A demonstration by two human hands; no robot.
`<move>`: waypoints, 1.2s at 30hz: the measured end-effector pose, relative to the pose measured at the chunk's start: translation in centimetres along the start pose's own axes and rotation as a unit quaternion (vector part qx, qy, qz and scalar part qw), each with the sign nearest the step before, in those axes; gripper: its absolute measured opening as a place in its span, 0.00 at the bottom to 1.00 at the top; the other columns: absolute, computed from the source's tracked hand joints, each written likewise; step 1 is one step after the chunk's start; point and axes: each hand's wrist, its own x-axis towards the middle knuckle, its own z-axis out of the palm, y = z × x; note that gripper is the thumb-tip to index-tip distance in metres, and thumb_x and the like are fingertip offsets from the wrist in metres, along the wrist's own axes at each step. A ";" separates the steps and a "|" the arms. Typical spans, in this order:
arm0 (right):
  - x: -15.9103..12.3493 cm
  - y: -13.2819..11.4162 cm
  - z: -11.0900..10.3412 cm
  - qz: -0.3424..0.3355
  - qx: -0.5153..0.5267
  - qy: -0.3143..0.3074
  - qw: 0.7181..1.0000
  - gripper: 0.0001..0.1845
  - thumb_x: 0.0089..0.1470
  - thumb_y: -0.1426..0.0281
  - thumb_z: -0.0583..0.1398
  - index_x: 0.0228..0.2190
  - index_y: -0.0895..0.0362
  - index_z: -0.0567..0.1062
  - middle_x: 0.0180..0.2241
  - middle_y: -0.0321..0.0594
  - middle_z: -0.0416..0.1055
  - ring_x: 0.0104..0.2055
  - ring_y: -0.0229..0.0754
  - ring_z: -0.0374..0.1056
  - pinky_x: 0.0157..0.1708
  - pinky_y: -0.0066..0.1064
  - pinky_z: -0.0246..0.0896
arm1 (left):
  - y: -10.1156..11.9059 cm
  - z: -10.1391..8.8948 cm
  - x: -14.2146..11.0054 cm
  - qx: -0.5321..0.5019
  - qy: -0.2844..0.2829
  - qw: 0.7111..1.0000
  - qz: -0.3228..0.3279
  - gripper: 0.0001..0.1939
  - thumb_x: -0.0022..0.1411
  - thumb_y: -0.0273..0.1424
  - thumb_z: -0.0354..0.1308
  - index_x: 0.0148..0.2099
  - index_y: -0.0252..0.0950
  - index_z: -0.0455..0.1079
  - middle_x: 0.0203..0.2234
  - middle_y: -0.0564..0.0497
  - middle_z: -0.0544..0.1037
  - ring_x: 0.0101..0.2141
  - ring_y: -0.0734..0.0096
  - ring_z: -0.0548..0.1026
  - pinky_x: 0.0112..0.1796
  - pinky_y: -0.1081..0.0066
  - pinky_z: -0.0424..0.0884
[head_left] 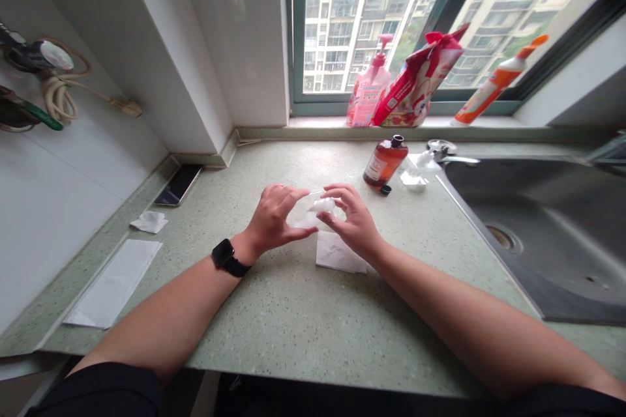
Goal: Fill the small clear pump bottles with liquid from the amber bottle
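Over the middle of the counter, my left hand point(274, 218) curls its fingers and thumb around a clear, whitish container point(299, 214). My right hand point(355, 218) grips a small white piece point(323, 206), which looks like a pump or nozzle top, at the container's right end. Whether the two parts touch, I cannot tell. A folded white paper tissue point(337, 255) lies on the counter just below my right hand. Behind it stands an uncapped amber bottle point(384, 164) with a label, its black cap point(385, 190) lying beside its base.
A steel sink point(538, 228) takes up the right side. White plastic pieces point(415, 171) lie near its tap point(457, 159). A phone point(178, 184), crumpled tissue point(149, 222) and folded paper point(113, 283) lie left. A pink pump bottle point(369, 94), red bag point(415, 88) and orange bottle point(491, 92) line the sill.
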 end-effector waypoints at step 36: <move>-0.1 -0.1 0.1 -0.004 -0.008 -0.005 1.000 0.18 0.62 0.49 0.69 0.46 0.46 0.80 0.54 0.45 0.73 0.60 0.54 0.73 0.57 0.54 0.77 | -0.1 -0.1 0.0 -0.006 0.004 1.000 0.006 0.34 0.68 0.55 0.68 0.66 0.41 0.69 0.52 0.42 0.83 0.53 0.48 0.79 0.61 0.48 0.69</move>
